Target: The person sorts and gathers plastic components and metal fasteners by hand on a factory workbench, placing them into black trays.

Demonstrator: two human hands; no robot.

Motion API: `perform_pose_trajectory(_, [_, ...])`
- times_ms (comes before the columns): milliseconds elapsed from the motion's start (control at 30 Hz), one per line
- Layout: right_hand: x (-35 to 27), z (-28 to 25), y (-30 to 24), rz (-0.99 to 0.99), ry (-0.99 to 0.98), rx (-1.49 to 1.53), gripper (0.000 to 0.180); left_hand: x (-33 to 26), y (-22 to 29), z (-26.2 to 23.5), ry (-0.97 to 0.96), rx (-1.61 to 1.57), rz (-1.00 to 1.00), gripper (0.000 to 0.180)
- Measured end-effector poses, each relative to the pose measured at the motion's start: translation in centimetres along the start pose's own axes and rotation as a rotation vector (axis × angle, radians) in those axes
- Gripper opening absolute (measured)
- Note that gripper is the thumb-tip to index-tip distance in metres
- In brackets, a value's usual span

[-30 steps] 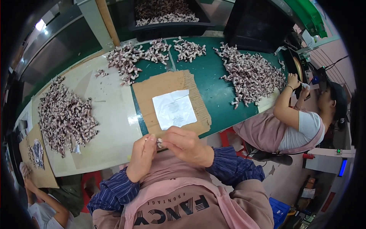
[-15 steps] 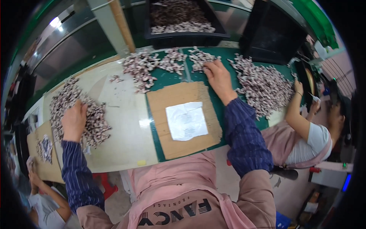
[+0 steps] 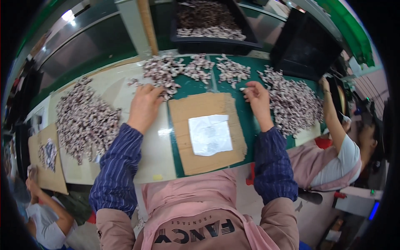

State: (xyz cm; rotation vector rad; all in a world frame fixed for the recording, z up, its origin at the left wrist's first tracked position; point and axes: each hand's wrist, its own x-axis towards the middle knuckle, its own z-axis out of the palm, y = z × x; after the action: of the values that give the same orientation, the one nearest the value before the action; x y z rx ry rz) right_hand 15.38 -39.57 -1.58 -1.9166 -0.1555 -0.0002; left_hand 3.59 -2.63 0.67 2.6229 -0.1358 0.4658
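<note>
My left hand point(image 3: 145, 107) is at the near-left edge of a middle heap of small white-and-purple pieces point(image 3: 161, 71), its fingers curled together; what they hold, if anything, is hidden. To the right, my right hand point(image 3: 259, 103) pinches one small pale piece point(image 3: 242, 89) at its fingertips, just left of the large right heap point(image 3: 293, 102). Two smaller clusters of the same pieces lie at the back, a middle one point(image 3: 198, 68) and a right one point(image 3: 233, 71). Between my hands a brown cardboard sheet point(image 3: 179, 146) carries a crinkled whitish sheet point(image 3: 210, 135).
A big heap point(image 3: 85, 121) covers the left of the pale board. Behind the table stand a black tray point(image 3: 216, 43) of dark and pale pieces and a tilted black bin point(image 3: 306, 46). One co-worker's arm point(image 3: 333, 112) is at the right, another's point(image 3: 50, 204) at the lower left.
My left hand has left the big left heap and moved right to the middle heap. My right hand has drawn back from the right cluster, toward me and slightly right.
</note>
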Motion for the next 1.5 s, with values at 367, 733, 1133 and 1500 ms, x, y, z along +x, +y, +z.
perform_pose_trajectory(367, [-5.1, -1.2, -1.8, -0.28, 0.023, -0.671, 0.012, -2.4, 0.4, -1.1, 0.109, -0.798, -0.427, 0.015])
perform_pose_trajectory(733, [-13.7, 1.0, -7.3, -0.295, -0.038, -0.312, 0.009, -11.8, 8.3, -2.1, -0.229, -1.376, -0.692, 0.02])
perform_pose_trajectory(1133, [-18.3, 4.7, -6.6, -0.56, -0.046, -0.566, 0.02, -14.8, 10.8, -1.7, -0.404, -1.503, -0.797, 0.016])
perform_pose_trajectory(1500, [-18.3, 4.8, -6.7, -0.555, -0.06, -0.581, 0.02, -14.5, 11.5, -1.4, -0.382, -1.451, -0.846, 0.016])
